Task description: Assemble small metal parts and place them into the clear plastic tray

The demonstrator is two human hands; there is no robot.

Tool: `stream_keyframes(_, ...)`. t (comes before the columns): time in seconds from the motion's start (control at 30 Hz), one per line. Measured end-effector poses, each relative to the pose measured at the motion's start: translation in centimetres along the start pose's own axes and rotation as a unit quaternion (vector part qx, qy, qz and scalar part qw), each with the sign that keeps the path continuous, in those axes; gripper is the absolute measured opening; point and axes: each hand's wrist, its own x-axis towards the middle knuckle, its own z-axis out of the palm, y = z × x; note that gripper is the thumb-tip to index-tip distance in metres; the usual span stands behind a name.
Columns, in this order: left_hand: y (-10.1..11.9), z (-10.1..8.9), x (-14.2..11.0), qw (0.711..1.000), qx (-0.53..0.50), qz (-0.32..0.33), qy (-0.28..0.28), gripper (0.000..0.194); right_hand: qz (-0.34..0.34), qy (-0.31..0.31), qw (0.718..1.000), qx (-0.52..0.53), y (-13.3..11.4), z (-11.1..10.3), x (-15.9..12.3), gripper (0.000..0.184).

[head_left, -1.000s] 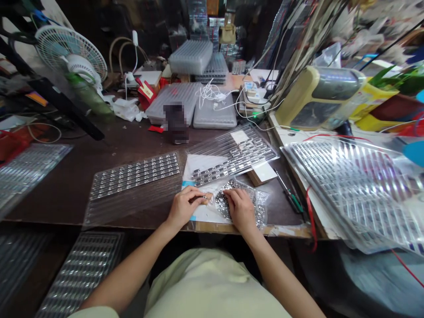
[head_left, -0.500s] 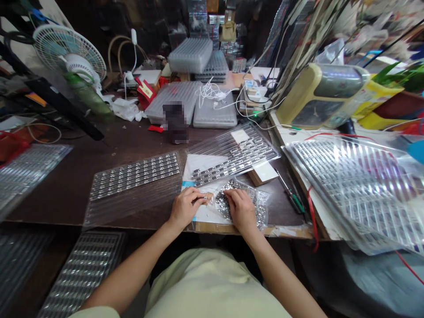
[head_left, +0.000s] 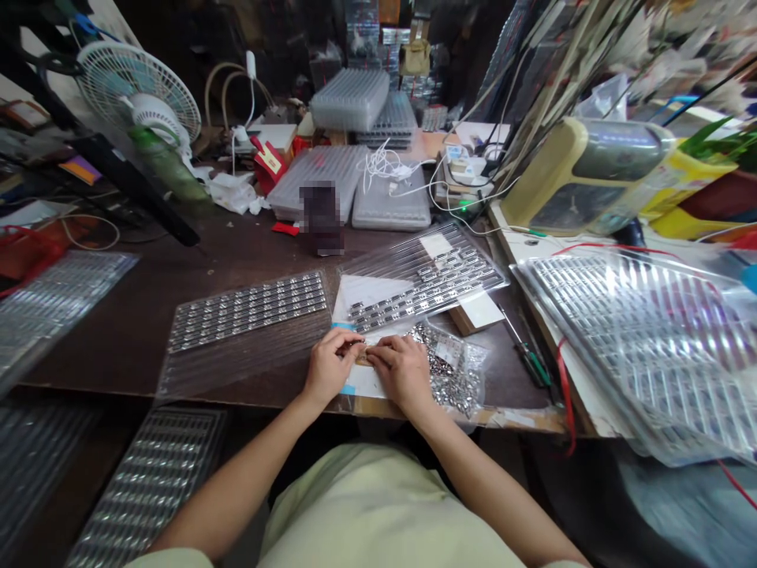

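My left hand (head_left: 332, 364) is closed in a pinch over white paper (head_left: 370, 384) at the table's front; what its fingertips hold is too small to name. Close beside it, my right hand (head_left: 403, 369) also pinches, its fingertips nearly meeting the left ones. A small tan piece (head_left: 363, 356) shows between the hands. Right of my right hand lies a clear plastic bag (head_left: 458, 371) of small shiny metal parts. Just behind the hands, a clear ribbed tray (head_left: 434, 272) holds rows of small metal parts. Another partly filled tray (head_left: 251, 312) lies to the left.
A green-handled screwdriver (head_left: 534, 364) lies right of the bag, near a small block (head_left: 478, 311). Stacked clear trays (head_left: 639, 339) cover the right side. Farther back are a fan (head_left: 142, 99), a tangled white cable (head_left: 384, 164) and closed tray packs (head_left: 316, 177).
My right hand has left the bag of metal parts and moved left to meet my left hand. The left hand stays over the paper. The view has shifted slightly.
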Motion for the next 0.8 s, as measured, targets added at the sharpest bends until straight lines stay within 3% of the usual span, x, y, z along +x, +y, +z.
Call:
stream_keyframes(0.27,-0.3,0.2,-0.1,1.0,-0.004,-0.007,-0.014,0.012,0.011,0.027,0.995,-0.095,3.0,-2.8,-1.5,0.027)
stream_keyframes(0.4,-0.1,0.1,0.3,0.999,-0.008,-0.024,-0.021,0.012,-0.006,-0.003,0.996,-0.09,4.3,-3.5,-2.3,0.021)
stream_keyframes(0.5,0.4,0.0,0.8,0.999,-0.01,-0.028,-0.014,0.013,0.009,0.01,0.998,-0.06,4.3,-3.1,-2.2,0.017)
stream_keyframes(0.8,1.8,1.5,0.6,0.989,0.073,0.091,-0.087,0.012,0.035,0.092,0.995,0.022,4.4,-2.4,-1.8,0.02)
